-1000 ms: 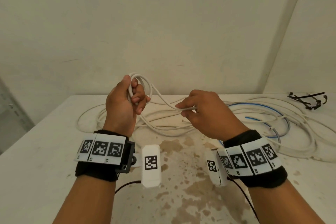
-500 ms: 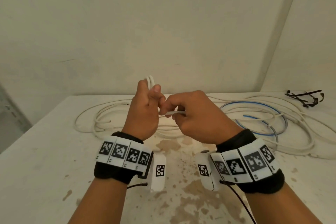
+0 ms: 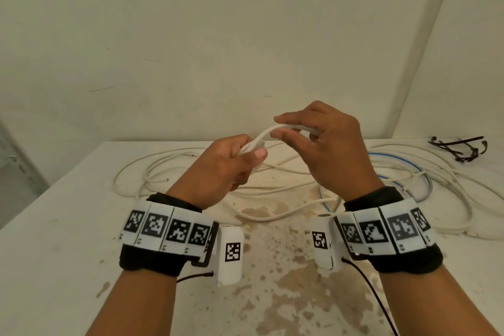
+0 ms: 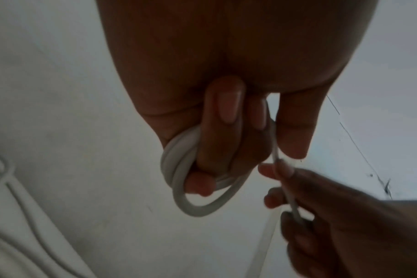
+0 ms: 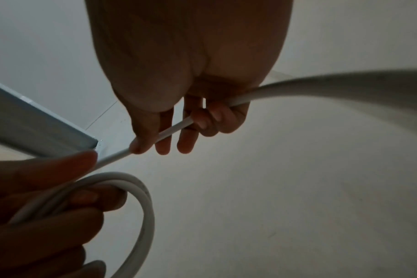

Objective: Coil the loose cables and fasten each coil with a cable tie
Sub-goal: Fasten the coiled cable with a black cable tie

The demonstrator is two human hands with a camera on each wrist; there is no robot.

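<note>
1. The table (image 3: 68, 240) is the biggest thing here and carries the rest: a loose sprawl of white cables (image 3: 152, 172) across its far side, a blue cable (image 3: 392, 157) threaded through the right part of that sprawl, and a small dark bundle of cable ties (image 3: 461, 148) in the far right corner (too small to count)
2. The white cable (image 3: 263, 135) being worked is lifted clear of the table between both hands; its tail drops to the pile below
3. The coil (image 4: 191, 186) is small, only a few turns, so I judge the task to be at an early stage, with no tie fitted yet
4. The left hand (image 3: 221, 169) is curled tight around the coil, fingers through the loops and thumb pressed on top
5. The right hand (image 3: 330, 153) has its lower fingers hooked round the free run just beside the left, the thumb and forefinger lying along it, straighter
6. To do this step well, I would feed each new turn to match the loops already held, let the run slide through the right hand so the twist works itself out, and keep the left thumb clamping every fresh lap
7. Containers: none appears in any view, so nothing is held in one
</note>
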